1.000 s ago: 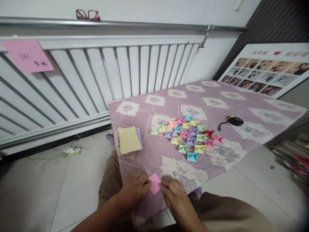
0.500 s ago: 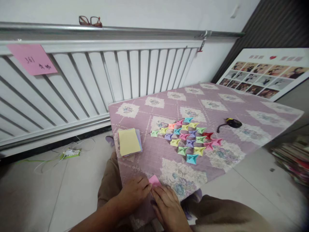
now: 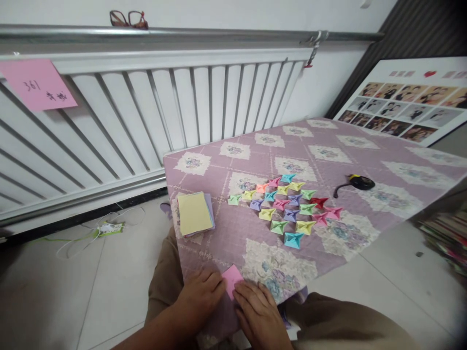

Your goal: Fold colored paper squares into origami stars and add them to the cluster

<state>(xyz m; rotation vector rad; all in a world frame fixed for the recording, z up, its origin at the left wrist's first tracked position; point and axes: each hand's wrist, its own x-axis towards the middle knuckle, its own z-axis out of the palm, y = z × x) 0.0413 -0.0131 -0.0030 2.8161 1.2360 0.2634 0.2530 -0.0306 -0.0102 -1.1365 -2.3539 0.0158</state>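
One pink paper [image 3: 232,279], folded small, lies at the near end of the table [image 3: 226,243], between the two hands. The left hand [image 3: 202,294] has its fingers curled, their tips touching the paper's left side; whether they pinch it I cannot tell. The right hand [image 3: 260,311] is flattened, fingers stretched out side by side, their tips over the paper's right side.

Beyond the left hand, near the table's left edge, sits a stack of paper [image 3: 195,213], yellow on top, with lilac and blue edges showing. To its right, in slanting rows, stand many small folded pieces [image 3: 291,215] in green, yellow, blue, purple, pink, orange and red. Farther right, well apart from the hands, lies a black object [image 3: 361,183] with a yellow part and a thin tail.

Behind the table is a white radiator [image 3: 219,104] with a pink note [image 3: 40,86] on it, marked 361. Glasses [image 3: 129,19] rest on the pipe [image 3: 204,35] above. A photo board [image 3: 404,99] leans at far right; a power strip [image 3: 110,228] lies on the floor [image 3: 120,282] at left.
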